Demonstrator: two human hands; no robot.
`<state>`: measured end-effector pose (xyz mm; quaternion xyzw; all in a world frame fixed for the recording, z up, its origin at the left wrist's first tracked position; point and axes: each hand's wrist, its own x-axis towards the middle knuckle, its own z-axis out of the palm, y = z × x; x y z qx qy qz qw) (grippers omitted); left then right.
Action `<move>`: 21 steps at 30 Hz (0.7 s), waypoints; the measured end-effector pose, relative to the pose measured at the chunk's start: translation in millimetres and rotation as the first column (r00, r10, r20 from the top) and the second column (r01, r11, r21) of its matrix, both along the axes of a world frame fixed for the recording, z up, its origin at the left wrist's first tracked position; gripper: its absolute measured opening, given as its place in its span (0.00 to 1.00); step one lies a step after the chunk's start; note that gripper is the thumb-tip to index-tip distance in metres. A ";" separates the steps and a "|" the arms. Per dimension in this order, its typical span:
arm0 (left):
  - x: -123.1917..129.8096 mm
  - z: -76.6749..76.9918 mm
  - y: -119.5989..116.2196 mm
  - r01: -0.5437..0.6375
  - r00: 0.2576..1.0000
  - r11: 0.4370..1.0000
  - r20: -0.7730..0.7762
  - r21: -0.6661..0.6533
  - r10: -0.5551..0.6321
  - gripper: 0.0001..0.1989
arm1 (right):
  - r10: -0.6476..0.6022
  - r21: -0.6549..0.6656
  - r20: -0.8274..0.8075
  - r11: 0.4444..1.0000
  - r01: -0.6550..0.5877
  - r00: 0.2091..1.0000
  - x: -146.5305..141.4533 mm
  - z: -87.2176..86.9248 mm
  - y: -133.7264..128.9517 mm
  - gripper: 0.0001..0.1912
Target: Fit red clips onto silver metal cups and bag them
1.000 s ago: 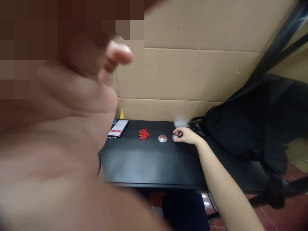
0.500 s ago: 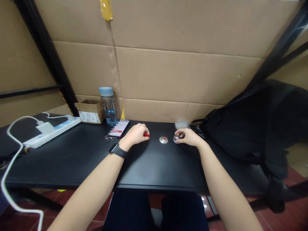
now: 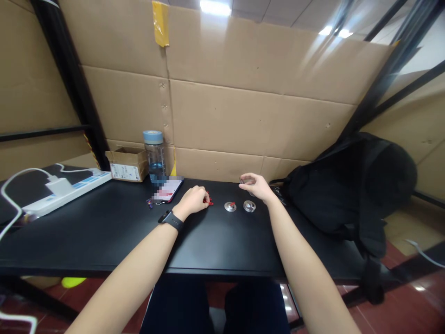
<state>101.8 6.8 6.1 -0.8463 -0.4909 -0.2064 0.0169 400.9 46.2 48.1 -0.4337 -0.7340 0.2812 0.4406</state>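
My left hand (image 3: 195, 199), with a black watch (image 3: 170, 219) on its wrist, rests on the black table (image 3: 215, 241). Its fingers are curled round small red pieces (image 3: 210, 202) that partly stick out; their kind is unclear. To the right lies a round silver disc (image 3: 229, 208) with a raised middle and a red bit on it. Beside it, a little apart, is a thicker clear-rimmed round piece (image 3: 249, 207) with a shiny centre. My right hand (image 3: 256, 187) is above and behind that piece, thumb and fingers pinched on a small dark thing I cannot make out.
At the left are a phone (image 3: 170, 189), a bottle with a blue lid (image 3: 153, 137), an opened cardboard box (image 3: 127, 170) and a white power strip (image 3: 83, 186) with a cable. A black backpack (image 3: 333, 185) lies at the right. Cardboard (image 3: 215, 116) walls the back.
My right hand has come away from the clear-rimmed round piece, going up and back; that piece stays on the table. My left hand keeps its place by the red pieces. The view has tilted upward.
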 end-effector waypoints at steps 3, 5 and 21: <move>0.7 -2.0 1.7 0.004 1.000 1.000 -0.010 0.013 -0.004 0.07 | -0.077 0.089 -0.040 0.993 0.080 0.996 -13.5 -16.4 3.3 0.22; 1.7 -1.7 3.1 0.019 1.000 0.999 0.012 0.032 -0.019 0.07 | -0.084 0.139 0.008 0.987 0.083 0.996 -21.0 -27.7 -2.2 0.22; 31.8 11.1 -17.2 0.049 0.820 0.994 0.565 0.093 -0.093 0.05 | 0.190 0.015 -0.211 0.981 -0.191 0.959 -49.9 -27.0 -34.9 0.27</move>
